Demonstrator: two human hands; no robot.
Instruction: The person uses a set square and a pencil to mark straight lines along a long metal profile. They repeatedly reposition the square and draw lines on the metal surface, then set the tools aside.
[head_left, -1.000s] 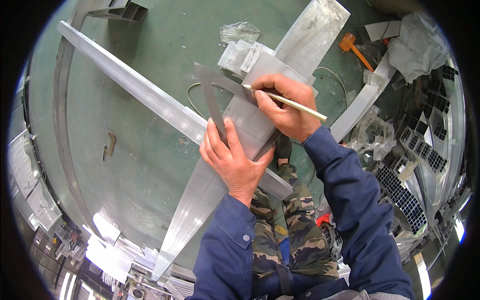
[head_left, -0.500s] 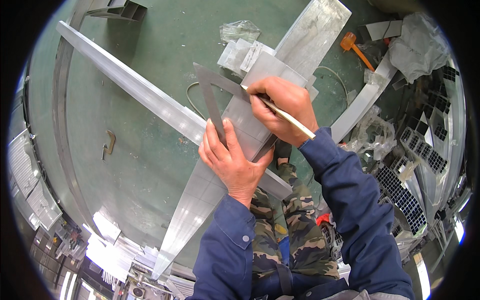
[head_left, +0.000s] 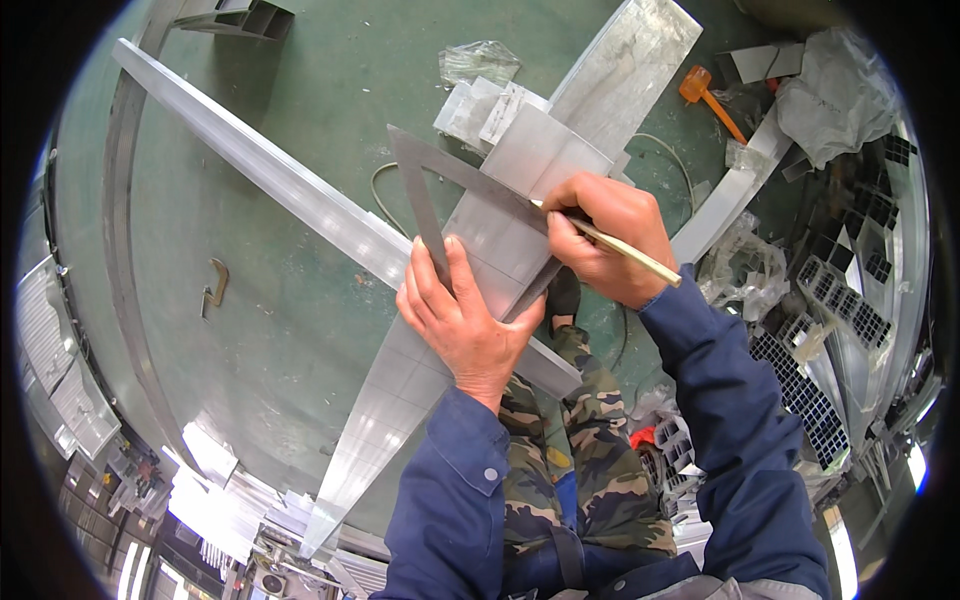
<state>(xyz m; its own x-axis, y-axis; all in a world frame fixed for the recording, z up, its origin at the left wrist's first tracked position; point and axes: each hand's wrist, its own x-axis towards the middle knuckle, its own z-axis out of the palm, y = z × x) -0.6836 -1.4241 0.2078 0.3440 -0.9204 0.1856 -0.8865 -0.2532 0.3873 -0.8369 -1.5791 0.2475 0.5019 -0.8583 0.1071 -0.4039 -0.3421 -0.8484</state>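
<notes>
A flat grey metal set square [head_left: 420, 190] lies across a long silver metal profile [head_left: 385, 390] marked with fine crosswise lines. My left hand [head_left: 465, 325] grips and presses the square with fingers and thumb spread over two of its sides. In my right hand [head_left: 625, 235] is a slim pale-yellow pencil [head_left: 640, 260], pinched between thumb and fingers. Its tip touches down at the upper edge of the square, towards the right side of the profile. My palm hides part of the square's lower corner.
Another long silver bar [head_left: 270, 175] runs under the profile from the upper left. Beyond stand a wide metal piece [head_left: 630, 70] and short offcuts [head_left: 470, 110]. An orange mallet [head_left: 712, 100], plastic wrap [head_left: 840, 95] and stacked hollow profiles [head_left: 800, 390] lie right; a clamp [head_left: 217, 282] lies left.
My right hand has moved right and slightly nearer, carrying the pencil tip along the square's edge. My left hand and the square have stayed in place.
</notes>
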